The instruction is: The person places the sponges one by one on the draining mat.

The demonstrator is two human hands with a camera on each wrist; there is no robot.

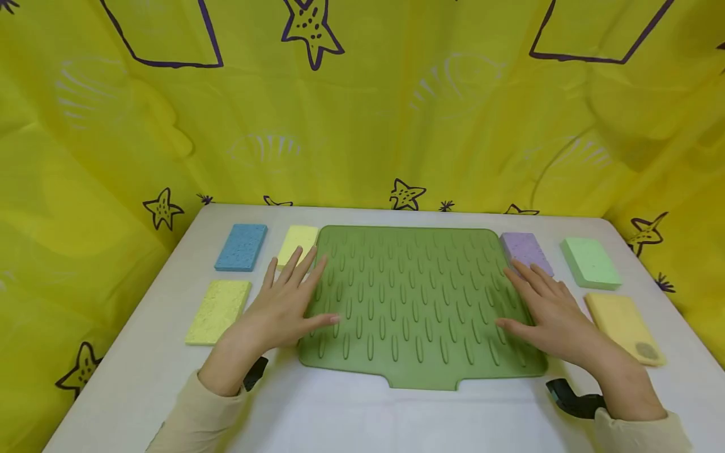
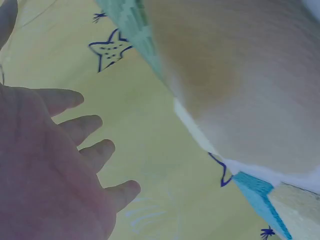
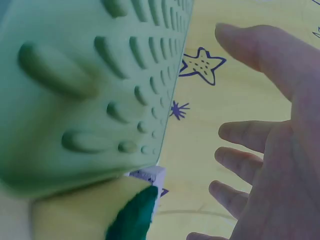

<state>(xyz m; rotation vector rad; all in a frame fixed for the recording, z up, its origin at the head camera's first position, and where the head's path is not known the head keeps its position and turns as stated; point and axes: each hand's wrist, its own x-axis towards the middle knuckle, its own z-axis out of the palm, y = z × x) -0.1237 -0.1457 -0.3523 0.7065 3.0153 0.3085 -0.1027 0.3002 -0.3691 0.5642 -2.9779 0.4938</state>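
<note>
A green ribbed mat (image 1: 404, 277) lies flat on the white table, its small tab facing the near edge. My left hand (image 1: 283, 308) is spread over the mat's left side, fingers pointing away, thumb overlapping the mat in the head view. At the right side, my right hand (image 1: 557, 318) is spread the same way, its thumb over the mat's edge. In the wrist views, the left palm (image 2: 50, 160) and right palm (image 3: 280, 175) appear raised, with nothing held. Just beyond the left fingers is a pale yellow sponge (image 1: 297, 240); beyond the right, a purple one (image 1: 525, 248).
Left of the mat lie a blue sponge (image 1: 241, 247) and a yellow-green sponge (image 1: 219, 311). A mint green sponge (image 1: 590, 261) and a tan-yellow sponge (image 1: 620, 324) with a dark spot lie on the right. A yellow patterned curtain (image 1: 362, 126) surrounds the table's back and sides.
</note>
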